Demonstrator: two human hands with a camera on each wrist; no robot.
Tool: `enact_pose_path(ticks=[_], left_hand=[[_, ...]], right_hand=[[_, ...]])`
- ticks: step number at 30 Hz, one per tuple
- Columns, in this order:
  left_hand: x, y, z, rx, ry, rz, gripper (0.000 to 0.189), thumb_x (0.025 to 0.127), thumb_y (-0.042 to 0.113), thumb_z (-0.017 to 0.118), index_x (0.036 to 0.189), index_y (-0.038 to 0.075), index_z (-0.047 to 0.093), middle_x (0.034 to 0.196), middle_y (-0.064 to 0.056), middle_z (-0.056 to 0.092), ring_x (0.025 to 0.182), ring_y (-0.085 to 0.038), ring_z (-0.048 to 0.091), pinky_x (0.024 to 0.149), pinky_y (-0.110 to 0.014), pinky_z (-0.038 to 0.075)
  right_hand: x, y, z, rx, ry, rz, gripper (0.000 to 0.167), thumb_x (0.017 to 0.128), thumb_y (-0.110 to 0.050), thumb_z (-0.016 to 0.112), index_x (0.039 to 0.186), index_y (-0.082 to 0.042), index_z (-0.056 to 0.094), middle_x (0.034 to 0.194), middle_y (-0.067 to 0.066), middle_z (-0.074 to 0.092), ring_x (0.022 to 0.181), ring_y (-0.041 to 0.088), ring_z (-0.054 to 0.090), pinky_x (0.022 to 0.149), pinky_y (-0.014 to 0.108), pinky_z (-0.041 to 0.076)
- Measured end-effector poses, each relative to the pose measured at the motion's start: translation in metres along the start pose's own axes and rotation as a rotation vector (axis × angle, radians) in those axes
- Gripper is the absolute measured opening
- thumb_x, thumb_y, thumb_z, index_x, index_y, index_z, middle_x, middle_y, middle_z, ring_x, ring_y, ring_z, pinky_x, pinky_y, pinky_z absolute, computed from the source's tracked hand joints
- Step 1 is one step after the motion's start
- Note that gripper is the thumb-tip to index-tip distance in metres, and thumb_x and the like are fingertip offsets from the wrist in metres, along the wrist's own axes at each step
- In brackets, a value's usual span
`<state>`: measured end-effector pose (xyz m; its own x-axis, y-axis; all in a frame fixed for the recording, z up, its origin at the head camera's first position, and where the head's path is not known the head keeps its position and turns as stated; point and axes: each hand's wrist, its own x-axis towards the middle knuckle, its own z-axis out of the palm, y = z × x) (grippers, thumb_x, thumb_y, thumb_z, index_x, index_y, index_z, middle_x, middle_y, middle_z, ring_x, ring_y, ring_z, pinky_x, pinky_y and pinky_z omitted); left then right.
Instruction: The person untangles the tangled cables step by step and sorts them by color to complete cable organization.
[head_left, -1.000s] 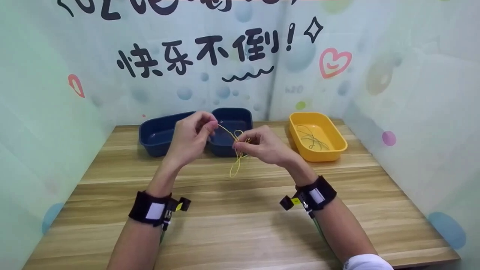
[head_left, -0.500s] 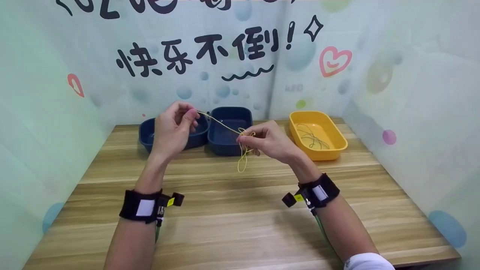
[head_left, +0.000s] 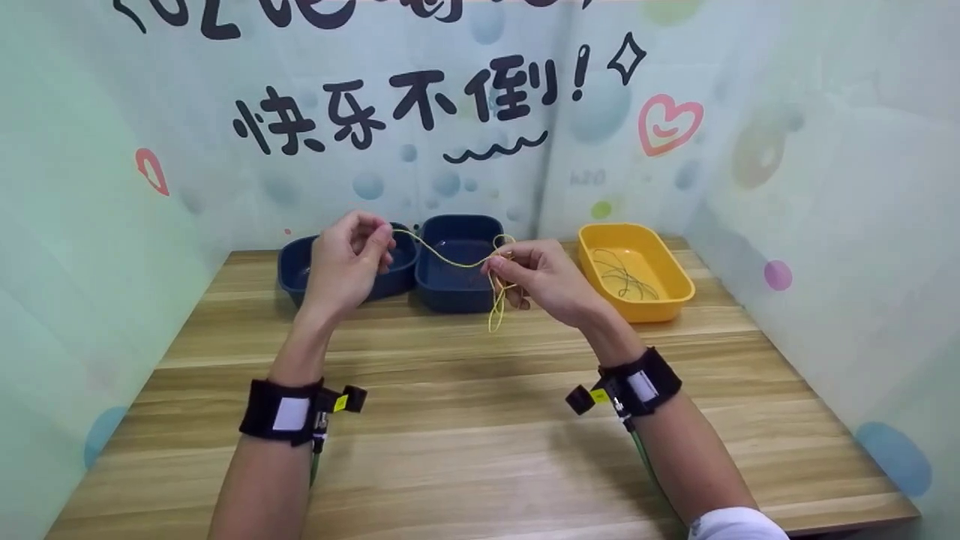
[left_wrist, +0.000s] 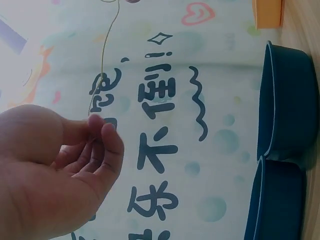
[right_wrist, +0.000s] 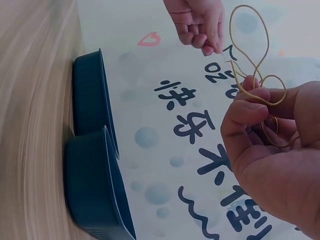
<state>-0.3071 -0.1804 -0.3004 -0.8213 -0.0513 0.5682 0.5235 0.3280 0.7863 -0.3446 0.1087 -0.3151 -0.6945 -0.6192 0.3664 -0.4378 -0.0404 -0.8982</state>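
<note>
A thin yellow string [head_left: 448, 260] runs between my two hands above the table, sagging in a shallow curve. My left hand [head_left: 346, 259] pinches one end between thumb and forefinger, in front of the left blue bin. In my right hand [head_left: 551, 279] the rest of the string is bunched, pinched by thumb and fingers. Loops stick up over that hand and dangle below it; the right wrist view shows a large loop [right_wrist: 268, 45] rising from the fingertips. Behind the string stands the middle blue bin [head_left: 459, 296].
On the wooden table [head_left: 465, 450] the left blue bin [head_left: 296, 255] touches the middle one. A yellow bin [head_left: 637, 311] at the right holds dark thin string [head_left: 626, 281]. Printed curtains [head_left: 360, 180] enclose the table at the back and both sides.
My left hand has moved left and up, drawing a longer stretch of string out of the bunch. My right hand has shifted slightly right. The string was straight half a second ago and sags now.
</note>
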Motion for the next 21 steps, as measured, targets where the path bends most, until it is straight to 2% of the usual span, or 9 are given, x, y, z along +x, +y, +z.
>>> enact_pose_path(ticks=[2, 4, 8, 11, 15, 18, 21], left_hand=[[0.0, -0.005, 0.001, 0.058, -0.072, 0.006, 0.018, 0.099, 0.021, 0.059, 0.104, 0.004, 0.064, 0.086, -0.009, 0.065, 0.072, -0.024, 0.065, 0.065, -0.031, 0.056], [-0.001, -0.008, 0.002, 0.144, -0.129, 0.052, 0.016, 0.098, 0.02, 0.06, 0.103, 0.006, 0.066, 0.085, -0.004, 0.067, 0.072, -0.019, 0.067, 0.066, -0.03, 0.056], [-0.003, -0.011, 0.011, 0.28, -0.215, 0.215, 0.01, 0.095, 0.016, 0.065, 0.1, 0.01, 0.072, 0.09, 0.005, 0.068, 0.077, -0.009, 0.064, 0.068, -0.028, 0.054], [-0.005, -0.009, 0.024, 0.298, -0.255, 0.355, 0.011, 0.092, 0.018, 0.07, 0.1, 0.012, 0.074, 0.096, 0.007, 0.068, 0.085, -0.007, 0.063, 0.074, -0.03, 0.052], [-0.006, -0.003, 0.039, 0.307, -0.258, 0.517, 0.011, 0.089, 0.021, 0.072, 0.095, 0.013, 0.077, 0.098, 0.005, 0.067, 0.093, -0.012, 0.059, 0.08, -0.033, 0.047], [-0.007, 0.0, 0.043, 0.325, -0.225, 0.572, 0.01, 0.088, 0.02, 0.073, 0.091, 0.013, 0.079, 0.097, 0.002, 0.063, 0.091, -0.018, 0.052, 0.078, -0.036, 0.039], [-0.008, 0.0, 0.039, 0.318, -0.212, 0.572, 0.009, 0.088, 0.018, 0.073, 0.09, 0.013, 0.08, 0.091, -0.001, 0.057, 0.082, -0.018, 0.05, 0.072, -0.033, 0.038]], right_hand=[[-0.001, -0.002, 0.0, 0.012, 0.009, 0.01, 0.028, 0.099, -0.026, 0.059, 0.101, -0.001, 0.07, 0.076, 0.018, 0.056, 0.053, 0.027, 0.046, 0.045, 0.03, 0.037], [-0.001, -0.003, 0.001, 0.019, 0.014, 0.009, 0.028, 0.099, -0.026, 0.058, 0.1, -0.001, 0.07, 0.076, 0.018, 0.055, 0.052, 0.027, 0.045, 0.045, 0.031, 0.036], [-0.002, -0.006, 0.002, 0.022, 0.022, 0.001, 0.027, 0.099, -0.025, 0.058, 0.098, 0.0, 0.07, 0.075, 0.018, 0.055, 0.052, 0.028, 0.045, 0.044, 0.031, 0.036], [-0.002, -0.007, 0.004, 0.018, 0.022, -0.002, 0.027, 0.099, -0.025, 0.059, 0.099, -0.001, 0.07, 0.076, 0.018, 0.056, 0.052, 0.028, 0.046, 0.044, 0.03, 0.037], [-0.002, -0.008, 0.004, 0.023, 0.017, -0.004, 0.027, 0.099, -0.025, 0.058, 0.099, -0.001, 0.069, 0.076, 0.018, 0.056, 0.053, 0.027, 0.045, 0.045, 0.03, 0.038], [-0.001, -0.007, 0.003, 0.023, 0.021, 0.002, 0.027, 0.099, -0.025, 0.058, 0.099, 0.0, 0.069, 0.076, 0.018, 0.056, 0.053, 0.027, 0.045, 0.044, 0.03, 0.037], [-0.001, -0.006, 0.001, 0.003, 0.015, 0.014, 0.026, 0.099, -0.025, 0.058, 0.099, -0.001, 0.069, 0.075, 0.018, 0.056, 0.053, 0.027, 0.044, 0.044, 0.029, 0.037]])
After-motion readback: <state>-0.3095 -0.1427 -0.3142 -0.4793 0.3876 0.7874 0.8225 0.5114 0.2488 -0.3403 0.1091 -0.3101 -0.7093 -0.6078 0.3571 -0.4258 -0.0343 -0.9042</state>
